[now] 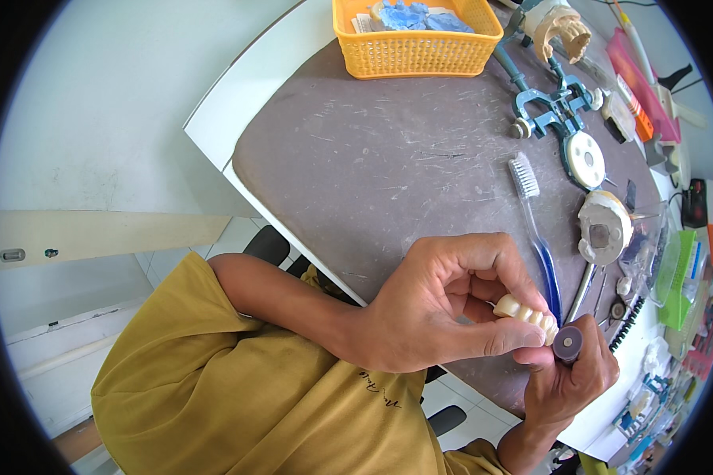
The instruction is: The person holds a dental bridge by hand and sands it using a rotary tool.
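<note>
My left hand (444, 317) pinches a dental bridge (523, 314), a short row of cream-coloured teeth, between thumb and fingertips. Right up against its near right end is a round purple polishing wheel (567, 344) with a metal centre. My right hand (570, 380) is closed around the tool that carries this wheel; the tool's body is hidden by the fingers. Wheel and bridge look to be touching or nearly so. Both hands are over the right front part of the brown worktop (356, 158).
Behind the hands lies a blue-handled toothbrush (540, 237). Along the right are a plaster model (604, 227), a blue-grey articulator (558, 107), a black coiled cord (627, 323) and a green box (679, 281). A yellow basket (420, 59) holding blue material stands at the back.
</note>
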{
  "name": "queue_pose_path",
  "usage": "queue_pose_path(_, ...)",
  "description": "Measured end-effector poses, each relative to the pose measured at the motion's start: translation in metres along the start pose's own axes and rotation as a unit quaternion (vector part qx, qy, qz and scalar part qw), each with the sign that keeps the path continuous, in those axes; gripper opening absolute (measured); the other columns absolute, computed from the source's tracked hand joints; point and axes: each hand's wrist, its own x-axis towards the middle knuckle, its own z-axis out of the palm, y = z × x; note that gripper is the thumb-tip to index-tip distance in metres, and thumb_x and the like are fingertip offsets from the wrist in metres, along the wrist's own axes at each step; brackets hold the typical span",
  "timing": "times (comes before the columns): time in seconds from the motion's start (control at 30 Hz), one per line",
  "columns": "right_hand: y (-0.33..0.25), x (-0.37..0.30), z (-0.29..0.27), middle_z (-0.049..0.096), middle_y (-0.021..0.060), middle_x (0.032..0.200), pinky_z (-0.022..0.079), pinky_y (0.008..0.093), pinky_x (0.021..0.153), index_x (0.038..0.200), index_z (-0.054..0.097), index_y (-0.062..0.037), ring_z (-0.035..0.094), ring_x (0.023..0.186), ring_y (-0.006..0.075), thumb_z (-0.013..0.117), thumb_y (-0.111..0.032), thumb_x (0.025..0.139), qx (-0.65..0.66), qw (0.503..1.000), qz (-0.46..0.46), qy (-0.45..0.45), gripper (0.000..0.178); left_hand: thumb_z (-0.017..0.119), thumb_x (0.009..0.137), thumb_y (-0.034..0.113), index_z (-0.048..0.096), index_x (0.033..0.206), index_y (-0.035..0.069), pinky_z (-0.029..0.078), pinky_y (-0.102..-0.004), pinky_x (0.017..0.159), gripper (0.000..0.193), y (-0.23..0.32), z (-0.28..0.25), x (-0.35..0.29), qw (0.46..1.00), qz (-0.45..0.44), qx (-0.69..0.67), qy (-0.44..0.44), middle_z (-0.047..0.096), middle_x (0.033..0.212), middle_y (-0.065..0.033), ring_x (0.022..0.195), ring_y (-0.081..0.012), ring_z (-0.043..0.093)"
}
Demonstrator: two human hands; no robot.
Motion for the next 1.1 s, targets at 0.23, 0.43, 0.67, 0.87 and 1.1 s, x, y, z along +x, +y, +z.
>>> queue_pose_path(0.23, 0.0016, -0.0004, 0.0009, 0.027, 0.0013, 0.052, 0.020, 0.0292, 0.043, 0.061, 0.037, -0.0042, 0.028, 0.045, 0.0133, 0.061, -0.072, 0.067, -0.002, 1.000, -0.010, -0.005, 0.072, 0.067, 0.077, -0.014, 0.057, 0.098, -0.002, 0.054, -0.0289, 0.083, 0.026, 0.0009, -0.0013, -0.0004, 1.000, -0.001, 0.008, -0.008, 0.063, 0.098, -0.0162, 0.096, -0.0193, 0.064)
queue_pose_path(0.43, -0.0004, -0.0002, 0.0006, 0.027, 0.0015, 0.053, 0.020, 0.0293, 0.043, 0.062, 0.037, -0.0042, 0.028, 0.045, 0.0133, 0.061, -0.072, 0.068, 0.000, 1.000, 0.009, 0.002, 0.072, 0.066, 0.077, -0.014, 0.057, 0.098, -0.002, 0.054, -0.0284, 0.083, 0.026, 0.0008, -0.0006, 0.0001, 1.000, 0.002, 0.011, -0.007, 0.064, 0.098, -0.0166, 0.096, -0.0192, 0.064)
queue_pose_path(0.67, 0.0004, -0.0006, 0.0001, 0.026, 0.0017, 0.053, 0.020, 0.0297, 0.043, 0.062, 0.037, -0.0043, 0.027, 0.045, 0.0138, 0.063, -0.069, 0.070, -0.002, 1.000, -0.001, -0.008, 0.070, 0.065, 0.078, -0.014, 0.057, 0.097, -0.002, 0.054, -0.0297, 0.083, 0.024, 0.0011, -0.0017, -0.0005, 0.999, 0.017, 0.019, -0.022, 0.064, 0.098, -0.0176, 0.096, -0.0203, 0.065)
queue_pose_path(0.87, 0.0018, -0.0008, -0.0002, 0.026, 0.0019, 0.053, 0.019, 0.0299, 0.043, 0.062, 0.037, -0.0041, 0.027, 0.045, 0.0137, 0.064, -0.067, 0.072, 0.000, 1.000, -0.007, -0.012, 0.069, 0.066, 0.078, -0.014, 0.057, 0.096, -0.002, 0.055, -0.0300, 0.082, 0.024, 0.0001, -0.0007, -0.0016, 0.999, 0.023, 0.024, -0.015, 0.064, 0.098, -0.0179, 0.095, -0.0205, 0.065)
queue_pose_path(1.1, 0.0028, -0.0011, 0.0014, 0.027, 0.0020, 0.054, 0.020, 0.0299, 0.043, 0.062, 0.037, -0.0042, 0.028, 0.045, 0.0134, 0.066, -0.065, 0.072, 0.014, 1.000, -0.008, 0.006, 0.068, 0.066, 0.077, -0.013, 0.058, 0.097, -0.002, 0.054, -0.0299, 0.083, 0.024, -0.0005, -0.0006, -0.0012, 0.999, 0.031, 0.028, -0.016, 0.064, 0.098, -0.0178, 0.095, -0.0205, 0.065)
